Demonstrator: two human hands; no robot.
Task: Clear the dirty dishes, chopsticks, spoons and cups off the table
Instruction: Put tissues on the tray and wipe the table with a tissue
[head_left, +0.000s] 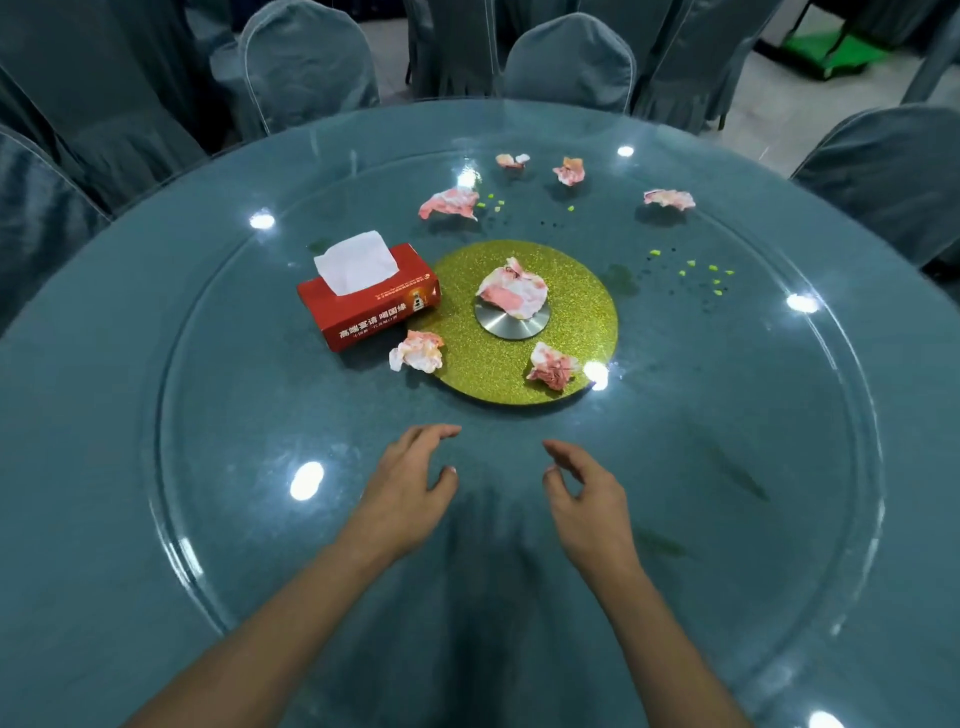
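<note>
My left hand (410, 486) and my right hand (584, 493) hover side by side over the near part of the glass turntable (234, 441), fingers loosely spread, holding nothing. No dishes, chopsticks, spoons or cups show on the round blue table (78, 415). Several crumpled pink-stained napkins lie on the glass; one napkin (511, 288) sits on the metal hub of the gold centre disc (587, 312), another napkin (417, 352) at the disc's near left edge, a third napkin (552, 365) on its near right. More lie farther back.
A red tissue box (371, 299) stands left of the gold disc. Small green crumbs (714, 275) are scattered at the right and far middle of the glass. Grey-covered chairs (306, 62) ring the far side of the table. A green cart (831, 54) stands at the back right.
</note>
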